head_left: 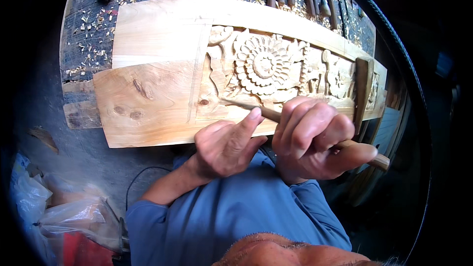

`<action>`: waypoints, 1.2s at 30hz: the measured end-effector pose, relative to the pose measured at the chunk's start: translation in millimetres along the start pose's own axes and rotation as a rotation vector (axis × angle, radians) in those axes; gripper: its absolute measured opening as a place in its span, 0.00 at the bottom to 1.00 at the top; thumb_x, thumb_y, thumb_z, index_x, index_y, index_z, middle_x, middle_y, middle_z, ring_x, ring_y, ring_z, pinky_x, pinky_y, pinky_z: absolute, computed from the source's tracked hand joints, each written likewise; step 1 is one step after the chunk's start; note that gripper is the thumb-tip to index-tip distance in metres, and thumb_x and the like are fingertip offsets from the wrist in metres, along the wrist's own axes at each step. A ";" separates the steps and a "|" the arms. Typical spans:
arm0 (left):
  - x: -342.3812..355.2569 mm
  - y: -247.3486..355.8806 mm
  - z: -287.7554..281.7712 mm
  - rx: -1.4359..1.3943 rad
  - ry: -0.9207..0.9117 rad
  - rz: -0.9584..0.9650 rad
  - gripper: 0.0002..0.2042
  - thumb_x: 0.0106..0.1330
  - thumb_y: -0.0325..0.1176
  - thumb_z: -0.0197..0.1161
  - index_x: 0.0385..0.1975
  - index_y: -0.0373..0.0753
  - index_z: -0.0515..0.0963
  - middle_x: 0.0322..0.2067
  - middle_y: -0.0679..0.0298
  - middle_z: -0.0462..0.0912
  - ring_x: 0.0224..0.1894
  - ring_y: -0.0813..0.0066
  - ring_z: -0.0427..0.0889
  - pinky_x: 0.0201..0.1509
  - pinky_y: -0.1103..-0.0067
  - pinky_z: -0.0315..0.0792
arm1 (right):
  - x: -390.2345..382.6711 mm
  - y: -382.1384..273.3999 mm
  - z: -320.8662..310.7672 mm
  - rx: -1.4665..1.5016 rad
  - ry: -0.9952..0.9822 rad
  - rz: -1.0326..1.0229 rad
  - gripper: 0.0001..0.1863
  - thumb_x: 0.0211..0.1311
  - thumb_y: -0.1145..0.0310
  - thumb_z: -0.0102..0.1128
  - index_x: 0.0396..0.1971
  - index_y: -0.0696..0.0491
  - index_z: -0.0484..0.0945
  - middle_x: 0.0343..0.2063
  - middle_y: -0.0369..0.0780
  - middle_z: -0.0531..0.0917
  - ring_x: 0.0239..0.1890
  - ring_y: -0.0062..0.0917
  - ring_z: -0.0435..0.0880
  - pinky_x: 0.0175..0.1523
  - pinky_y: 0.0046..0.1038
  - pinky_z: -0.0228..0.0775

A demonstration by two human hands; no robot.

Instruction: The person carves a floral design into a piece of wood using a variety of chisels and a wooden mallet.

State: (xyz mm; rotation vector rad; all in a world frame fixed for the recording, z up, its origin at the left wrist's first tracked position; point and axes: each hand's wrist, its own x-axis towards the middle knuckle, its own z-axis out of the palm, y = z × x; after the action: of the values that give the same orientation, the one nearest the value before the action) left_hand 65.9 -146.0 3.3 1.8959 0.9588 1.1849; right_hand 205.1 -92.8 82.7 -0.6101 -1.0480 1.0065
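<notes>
At far left we see plastic bags (74, 221) on the floor, then the bench (78, 32), strewn with shavings. The board (148, 88) lies across the bench before us, its left end plain. Our left hand (224, 145) is open, one fingertip at the shaft of the chisel (270, 114). Chisel tip points to the carved area, lower left of the flower (262, 64). Our right hand (315, 135) grips the chisel, fingers curled round it. Farther right, a wooden bar (363, 88) crosses the board.
</notes>
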 end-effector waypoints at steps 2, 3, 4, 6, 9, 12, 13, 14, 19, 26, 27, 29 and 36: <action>-16.7 -10.5 17.5 -0.150 -0.052 -0.109 0.26 0.69 0.26 0.70 0.66 0.24 0.74 0.46 0.51 0.91 0.28 0.71 0.87 0.29 0.78 0.79 | -4.5 3.4 4.9 0.007 -0.003 -0.018 0.36 0.82 0.33 0.29 0.19 0.46 0.62 0.18 0.38 0.79 0.08 0.19 0.68 0.13 0.21 0.59; -14.2 -12.1 18.9 -0.173 -0.045 -0.106 0.26 0.69 0.25 0.69 0.65 0.24 0.74 0.48 0.50 0.90 0.29 0.71 0.87 0.30 0.77 0.80 | -6.4 5.5 5.6 -0.019 -0.010 -0.047 0.36 0.82 0.33 0.29 0.20 0.46 0.61 0.18 0.38 0.79 0.09 0.19 0.69 0.13 0.21 0.60; -10.4 -12.8 19.4 -0.194 -0.038 -0.103 0.25 0.69 0.24 0.69 0.65 0.24 0.74 0.50 0.48 0.89 0.30 0.70 0.88 0.31 0.77 0.81 | -8.0 7.6 5.6 -0.045 -0.016 -0.077 0.36 0.82 0.34 0.28 0.20 0.46 0.61 0.18 0.38 0.79 0.09 0.19 0.69 0.13 0.21 0.60; -4.3 -9.2 15.2 -0.152 0.015 -0.082 0.24 0.69 0.24 0.68 0.65 0.24 0.74 0.50 0.48 0.89 0.31 0.69 0.89 0.33 0.76 0.82 | -8.7 9.9 5.0 -0.071 -0.034 -0.095 0.36 0.82 0.34 0.27 0.20 0.46 0.61 0.18 0.38 0.79 0.09 0.19 0.70 0.13 0.20 0.60; -7.9 -6.6 15.4 -0.250 -0.030 -0.215 0.24 0.69 0.23 0.68 0.64 0.23 0.75 0.50 0.47 0.89 0.32 0.68 0.89 0.35 0.75 0.84 | -8.4 12.2 4.5 -0.070 -0.056 -0.069 0.35 0.83 0.34 0.26 0.21 0.46 0.61 0.18 0.38 0.79 0.09 0.19 0.70 0.13 0.20 0.60; -19.2 -20.3 28.4 -0.178 0.017 -0.066 0.24 0.69 0.23 0.68 0.64 0.23 0.74 0.51 0.46 0.89 0.33 0.66 0.90 0.35 0.75 0.84 | -7.0 15.4 6.7 -0.070 -0.049 -0.058 0.35 0.82 0.34 0.26 0.21 0.46 0.61 0.18 0.38 0.79 0.09 0.19 0.70 0.13 0.20 0.60; -17.4 -21.7 29.0 -0.150 0.040 -0.019 0.24 0.69 0.23 0.68 0.64 0.23 0.74 0.51 0.45 0.89 0.33 0.66 0.90 0.35 0.75 0.84 | -6.7 15.6 6.7 -0.073 -0.047 -0.056 0.35 0.82 0.34 0.26 0.21 0.46 0.61 0.18 0.38 0.79 0.09 0.18 0.70 0.13 0.20 0.60; -16.3 -20.0 27.1 -0.151 0.055 -0.029 0.25 0.69 0.23 0.68 0.64 0.23 0.74 0.51 0.45 0.88 0.33 0.66 0.90 0.35 0.75 0.84 | -6.5 15.7 6.7 -0.075 -0.046 -0.054 0.35 0.82 0.34 0.26 0.21 0.46 0.61 0.18 0.38 0.79 0.09 0.18 0.70 0.13 0.20 0.60; -6.6 -19.2 17.5 -0.072 0.100 0.039 0.26 0.68 0.23 0.68 0.65 0.23 0.73 0.52 0.45 0.88 0.32 0.65 0.90 0.33 0.75 0.83 | -5.5 15.6 9.9 -0.093 -0.037 -0.025 0.35 0.82 0.34 0.26 0.21 0.47 0.61 0.18 0.38 0.79 0.09 0.18 0.69 0.13 0.21 0.61; 2.3 -22.3 16.2 0.101 0.283 0.111 0.24 0.71 0.26 0.65 0.65 0.21 0.71 0.49 0.44 0.88 0.26 0.66 0.86 0.27 0.73 0.79 | -7.5 29.9 17.0 -0.104 -0.232 -0.114 0.31 0.86 0.46 0.32 0.19 0.48 0.59 0.15 0.39 0.76 0.09 0.17 0.67 0.11 0.22 0.59; -3.3 -25.0 18.4 0.098 0.279 0.103 0.25 0.72 0.27 0.65 0.65 0.21 0.71 0.48 0.44 0.88 0.26 0.66 0.86 0.27 0.73 0.79 | -4.7 32.2 24.2 -0.109 -0.238 -0.133 0.30 0.86 0.49 0.36 0.19 0.49 0.58 0.15 0.39 0.75 0.09 0.18 0.68 0.11 0.23 0.59; -15.4 -30.1 23.9 0.096 0.268 0.088 0.25 0.73 0.29 0.65 0.65 0.20 0.71 0.45 0.45 0.89 0.25 0.66 0.85 0.26 0.72 0.78 | 0.6 39.7 31.6 -0.075 -0.223 -0.142 0.30 0.85 0.51 0.42 0.18 0.49 0.56 0.15 0.39 0.75 0.09 0.18 0.68 0.10 0.23 0.59; -16.5 -17.1 28.3 -0.112 0.057 -0.109 0.26 0.70 0.28 0.66 0.66 0.24 0.73 0.47 0.45 0.88 0.23 0.69 0.82 0.26 0.74 0.76 | 59.5 9.0 20.1 0.001 -0.250 0.301 0.32 0.84 0.37 0.34 0.23 0.46 0.62 0.19 0.40 0.79 0.11 0.15 0.62 0.15 0.18 0.53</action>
State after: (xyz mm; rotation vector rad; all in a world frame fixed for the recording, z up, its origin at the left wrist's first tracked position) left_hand 83.2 -156.6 -27.5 1.7094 0.9925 1.2076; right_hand 191.9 -36.2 108.3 -0.6659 -1.1955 1.3735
